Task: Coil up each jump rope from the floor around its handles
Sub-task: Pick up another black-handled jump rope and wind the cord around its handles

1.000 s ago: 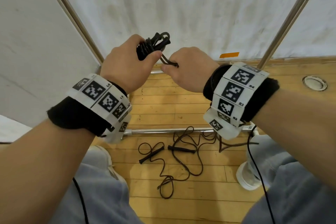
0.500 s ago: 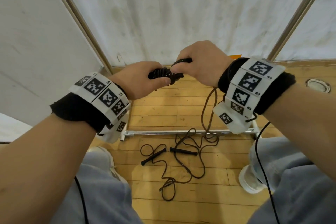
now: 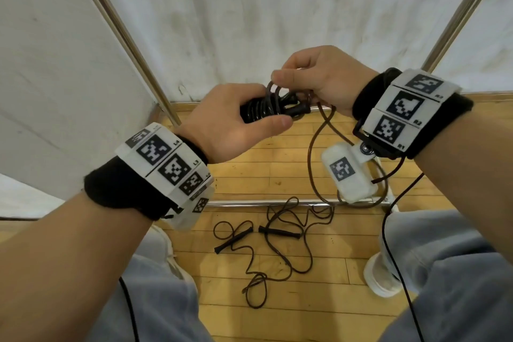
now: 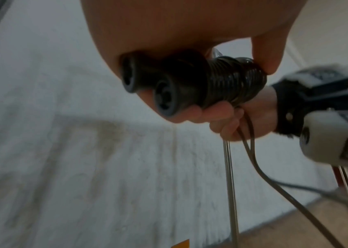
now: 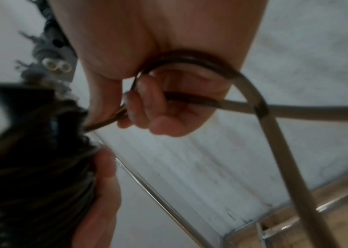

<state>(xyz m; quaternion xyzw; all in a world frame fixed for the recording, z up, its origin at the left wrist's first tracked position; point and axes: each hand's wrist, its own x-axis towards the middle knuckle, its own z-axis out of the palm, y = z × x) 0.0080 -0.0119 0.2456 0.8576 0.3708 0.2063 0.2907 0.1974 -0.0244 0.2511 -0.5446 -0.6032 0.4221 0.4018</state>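
My left hand (image 3: 236,122) grips two black jump rope handles (image 4: 164,94) held side by side, with dark cord wound in tight turns (image 3: 263,108) around them. My right hand (image 3: 313,75) pinches the loose cord (image 5: 200,100) just right of the bundle, a loop curling over its fingers. The free cord (image 3: 313,164) hangs down from that hand toward the floor. A second jump rope (image 3: 266,244) lies uncoiled on the wooden floor between my knees, its two black handles (image 3: 279,232) near the metal bar.
A chrome floor bar (image 3: 249,203) crosses just beyond the loose rope, with slanted chrome poles (image 3: 119,33) at left and right against a white curtain. My white shoes (image 3: 381,275) and knees flank the rope. A thin black cable (image 3: 388,236) hangs from the right wrist.
My right hand has swung from beside the bundle up and over it, laying another turn of cord. The left hand lowered and turned the handles level, and more cord has left the floor.
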